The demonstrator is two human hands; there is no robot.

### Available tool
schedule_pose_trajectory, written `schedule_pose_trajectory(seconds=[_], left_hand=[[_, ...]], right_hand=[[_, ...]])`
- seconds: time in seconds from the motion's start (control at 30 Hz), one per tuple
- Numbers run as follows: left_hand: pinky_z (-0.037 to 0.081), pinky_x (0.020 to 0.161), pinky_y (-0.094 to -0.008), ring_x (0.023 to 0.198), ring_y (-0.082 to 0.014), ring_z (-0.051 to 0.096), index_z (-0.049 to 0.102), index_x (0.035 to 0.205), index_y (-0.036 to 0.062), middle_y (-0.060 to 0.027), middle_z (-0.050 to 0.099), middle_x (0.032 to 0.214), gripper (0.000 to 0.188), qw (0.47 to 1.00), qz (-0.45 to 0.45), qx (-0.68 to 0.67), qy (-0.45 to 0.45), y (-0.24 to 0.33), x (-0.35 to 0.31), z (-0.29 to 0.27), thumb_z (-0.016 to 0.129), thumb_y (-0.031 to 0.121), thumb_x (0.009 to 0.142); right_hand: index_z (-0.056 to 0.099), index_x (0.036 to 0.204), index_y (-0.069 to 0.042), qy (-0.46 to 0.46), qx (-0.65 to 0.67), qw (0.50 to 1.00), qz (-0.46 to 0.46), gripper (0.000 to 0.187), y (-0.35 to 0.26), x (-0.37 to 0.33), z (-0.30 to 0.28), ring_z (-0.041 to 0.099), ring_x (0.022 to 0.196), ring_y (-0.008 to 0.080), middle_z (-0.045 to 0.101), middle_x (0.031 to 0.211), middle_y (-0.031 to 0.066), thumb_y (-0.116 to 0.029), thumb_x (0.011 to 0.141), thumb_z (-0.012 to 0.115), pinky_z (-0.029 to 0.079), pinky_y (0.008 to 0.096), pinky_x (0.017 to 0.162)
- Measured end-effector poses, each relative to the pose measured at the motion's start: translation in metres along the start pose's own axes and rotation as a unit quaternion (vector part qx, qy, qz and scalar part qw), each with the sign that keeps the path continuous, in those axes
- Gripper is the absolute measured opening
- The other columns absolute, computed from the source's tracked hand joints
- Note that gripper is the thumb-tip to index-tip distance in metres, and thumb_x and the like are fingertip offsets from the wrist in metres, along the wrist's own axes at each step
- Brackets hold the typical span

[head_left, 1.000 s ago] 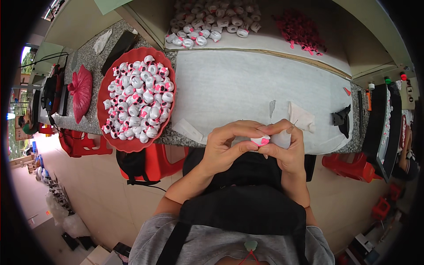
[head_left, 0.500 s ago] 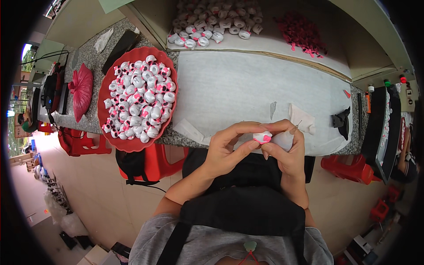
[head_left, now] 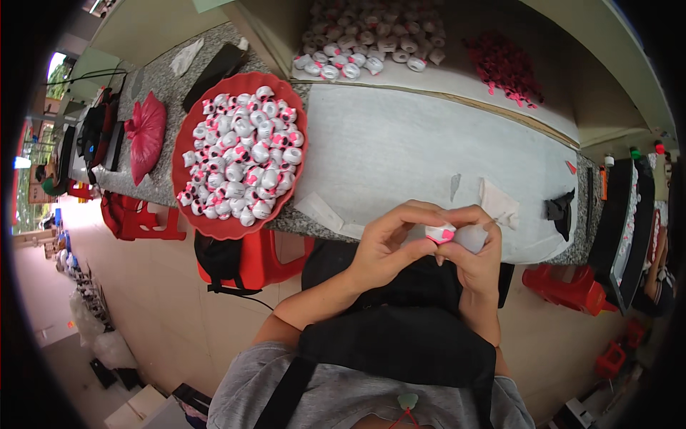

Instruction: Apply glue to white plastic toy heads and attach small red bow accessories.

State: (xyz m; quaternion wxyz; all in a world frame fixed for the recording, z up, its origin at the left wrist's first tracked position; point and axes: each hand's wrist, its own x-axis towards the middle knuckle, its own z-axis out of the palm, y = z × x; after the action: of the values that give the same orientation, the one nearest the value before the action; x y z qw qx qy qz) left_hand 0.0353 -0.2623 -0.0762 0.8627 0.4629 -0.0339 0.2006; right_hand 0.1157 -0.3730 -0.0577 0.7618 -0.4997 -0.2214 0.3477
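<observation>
Over the front edge of the bench my two hands meet around a small white-and-pink figure part (head_left: 440,234). My left hand (head_left: 393,247) pinches it between thumb and fingers. The thumb and fingertips of my right hand (head_left: 480,261) press at its other side. Tucked in the right palm is a translucent whitish bottle (head_left: 471,238), partly hidden by the fingers. To the left stands a scalloped red bowl (head_left: 299,168), heaped with similar white, pink and black parts (head_left: 239,154).
White paper (head_left: 386,143) covers the bench, with scraps and a black cloth piece (head_left: 561,213) on it. A shelf behind holds more white parts (head_left: 371,43) and a heap of dark pink pieces (head_left: 504,68). A pink bag (head_left: 147,139) lies left; red stools (head_left: 568,287) stand below.
The head view has shifted, so the bench appears moved to the right. Both hands keep hold, and the white-and-pink part has turned slightly. The bottle's thin tip, seen earlier, no longer shows.
</observation>
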Motion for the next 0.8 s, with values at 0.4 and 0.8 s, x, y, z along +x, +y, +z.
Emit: schedule_pose_trajectory(seconds=[0.4,0.8], left_hand=[[0.036,0.080,-0.0340,0.090,-0.0227,0.046,0.049,0.091,-0.0020,-0.0142,0.051,0.092,0.018,0.988,0.079,0.129,0.028,0.009,-0.006,0.004,0.051,0.009,0.077],[0.035,0.079,-0.0319,0.094,-0.0252,0.044,0.053,0.096,0.0044,-0.0120,0.046,0.104,0.031,0.616,0.208,0.713,0.262,0.100,0.035,-0.059,0.059,0.003,0.066]], right_hand=[[0.050,0.085,0.003,0.010,0.094,0.993,-0.069,0.025,0.012,-0.005,0.018,0.051,0.052,0.0145,0.056,0.074,0.0132,0.006,0.062,0.061,0.040,0.0222,0.041],[0.038,0.105,0.001,0.046,-0.004,0.999,-0.009,0.042,0.002,0.009,-0.002,0.041,0.045,0.0104,0.049,0.075,0.0118,0.002,0.066,0.052,0.035,0.0199,0.040]])
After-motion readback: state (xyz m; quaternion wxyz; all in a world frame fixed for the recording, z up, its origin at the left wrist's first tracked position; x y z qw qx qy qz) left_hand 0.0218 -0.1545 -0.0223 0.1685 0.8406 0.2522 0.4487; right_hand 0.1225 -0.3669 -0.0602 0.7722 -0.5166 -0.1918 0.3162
